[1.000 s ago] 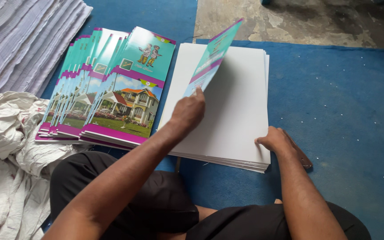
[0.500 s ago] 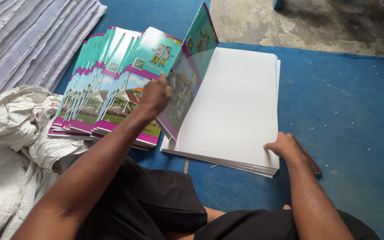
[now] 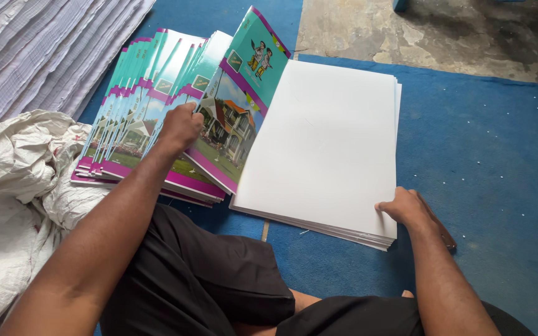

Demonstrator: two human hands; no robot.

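Two hands are working over the blue mat as I am watching through the head camera. My left hand is closing its fingers around the lower edge of a printed cover sheet, teal and magenta with a house picture, and is holding it tilted up on its left side, leaning over the fanned pile of printed covers. That pile is lying on the mat toward its left edge, each cover overlapping the next. Just beside it on the right, the stack of white sheets is lying flat, its left edge touching the raised cover. My right hand is resting at the near right corner of the white stack, fingers curled loosely against the edge with the thumb on top; I am not seeing it lift anything. Crumpled white sacking is sitting at the mat's near left side, and a spread of ruled paper is lying at the far left corner. Bare concrete floor is showing beyond the mat's far edge.
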